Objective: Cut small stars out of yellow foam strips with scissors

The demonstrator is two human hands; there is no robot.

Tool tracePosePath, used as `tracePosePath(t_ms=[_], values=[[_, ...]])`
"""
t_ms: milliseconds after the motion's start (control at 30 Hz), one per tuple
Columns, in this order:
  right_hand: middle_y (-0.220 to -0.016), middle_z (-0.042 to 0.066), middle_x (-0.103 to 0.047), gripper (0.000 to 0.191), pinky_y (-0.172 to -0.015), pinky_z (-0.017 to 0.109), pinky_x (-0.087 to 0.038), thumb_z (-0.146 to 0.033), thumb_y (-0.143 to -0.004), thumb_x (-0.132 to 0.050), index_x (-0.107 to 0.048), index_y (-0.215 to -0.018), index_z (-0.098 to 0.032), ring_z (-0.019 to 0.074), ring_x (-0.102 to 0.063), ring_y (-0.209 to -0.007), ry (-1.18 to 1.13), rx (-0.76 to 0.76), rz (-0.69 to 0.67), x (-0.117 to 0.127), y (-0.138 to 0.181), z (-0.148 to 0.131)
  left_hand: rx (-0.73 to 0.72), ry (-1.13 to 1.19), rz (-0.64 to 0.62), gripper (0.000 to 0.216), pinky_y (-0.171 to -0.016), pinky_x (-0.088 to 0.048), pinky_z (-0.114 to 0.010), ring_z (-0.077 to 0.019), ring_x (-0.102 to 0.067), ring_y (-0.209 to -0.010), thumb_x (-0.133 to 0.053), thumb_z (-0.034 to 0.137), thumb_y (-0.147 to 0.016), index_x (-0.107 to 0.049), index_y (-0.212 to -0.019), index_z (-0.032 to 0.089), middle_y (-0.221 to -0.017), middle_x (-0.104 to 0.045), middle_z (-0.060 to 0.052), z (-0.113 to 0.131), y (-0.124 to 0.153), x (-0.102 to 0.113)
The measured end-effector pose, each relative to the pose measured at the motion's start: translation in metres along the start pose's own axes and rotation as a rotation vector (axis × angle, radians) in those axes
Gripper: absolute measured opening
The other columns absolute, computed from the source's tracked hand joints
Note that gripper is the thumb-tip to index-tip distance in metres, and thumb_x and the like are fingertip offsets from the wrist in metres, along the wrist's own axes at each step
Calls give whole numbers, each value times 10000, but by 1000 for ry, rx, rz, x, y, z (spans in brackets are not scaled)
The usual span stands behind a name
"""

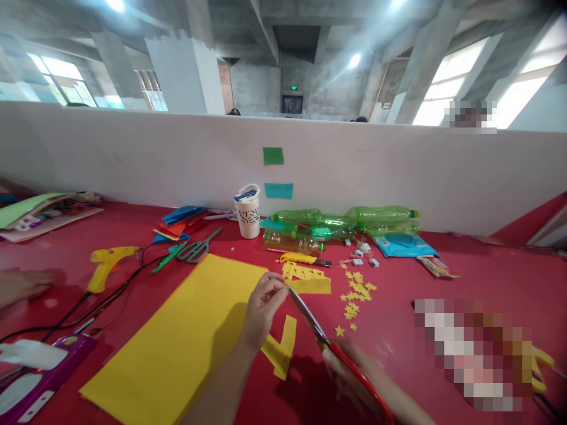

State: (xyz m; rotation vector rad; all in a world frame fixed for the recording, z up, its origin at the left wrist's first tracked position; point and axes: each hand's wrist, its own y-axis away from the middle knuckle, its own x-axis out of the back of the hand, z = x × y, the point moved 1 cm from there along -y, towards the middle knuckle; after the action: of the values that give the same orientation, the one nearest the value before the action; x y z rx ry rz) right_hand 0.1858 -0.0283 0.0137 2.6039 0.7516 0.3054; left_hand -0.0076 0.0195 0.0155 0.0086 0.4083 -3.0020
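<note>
My left hand (262, 310) is pinched shut on a tiny yellow piece at the tip of the scissor blades, above a large yellow felt sheet (186, 336). My right hand (354, 378) is closed round the red handles of the scissors (325, 339), whose blades point up and left toward my left fingers. A cut yellow strip (281, 348) lies on the red table just below my left hand. Several small yellow stars (357, 295) lie scattered to the right, beside more yellow scraps (308, 277).
A yellow glue gun (104, 265) with black cable, grey scissors (197, 248), coloured felt pieces (179, 221), a paper cup (248, 212) and green plastic bottles (345, 221) lie farther back by a white partition. Another person's hand (20, 283) rests at the left edge.
</note>
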Motion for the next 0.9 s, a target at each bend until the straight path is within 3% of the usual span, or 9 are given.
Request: tracePosePath(t_ms=[100,300,633,767,900], values=[[-475,-71,-348,460,-388,168,-290,-620,-739,-437,-425,-658,-168,55,-356,-389,19,14,5,-1,-2,0,34,32,-18,213,-650,-367,-254,-173,-489,-828,-505,215,-757,-531,-550,169,-904,-540,-58,0,1,0],[-455,-74,-340,469,-368,162,-275,-632,-722,-450,-381,-619,-180,51,-346,-371,34,11,15,-6,-5,1,75,119,-69,207,-575,-353,-240,-108,-443,-564,-469,227,-792,-508,-597,172,-597,-463,11,-3,2,-2],[-454,-71,-346,464,-352,157,-297,-619,-719,-459,-363,-592,-184,54,-371,-360,85,38,55,-8,-11,9,86,157,-68,181,-582,-371,-235,-106,-457,-575,-470,221,-793,-508,-627,162,-583,-482,17,-8,2,-2],[-443,-74,-337,444,-351,163,-319,-594,-690,-516,-363,-588,-190,61,-378,-354,40,59,134,-8,-14,13,133,210,-58,172,-537,-355,-218,-89,-437,-532,-470,209,-782,-502,-620,158,-563,-471,26,-15,1,-1],[-408,-80,-381,405,-347,173,-334,-561,-688,-534,-374,-609,-197,62,-380,-311,76,81,301,2,-15,11,257,302,-126,147,-483,-332,-204,-75,-412,-497,-485,191,-755,-489,-612,153,-568,-453,31,-20,2,-3]])
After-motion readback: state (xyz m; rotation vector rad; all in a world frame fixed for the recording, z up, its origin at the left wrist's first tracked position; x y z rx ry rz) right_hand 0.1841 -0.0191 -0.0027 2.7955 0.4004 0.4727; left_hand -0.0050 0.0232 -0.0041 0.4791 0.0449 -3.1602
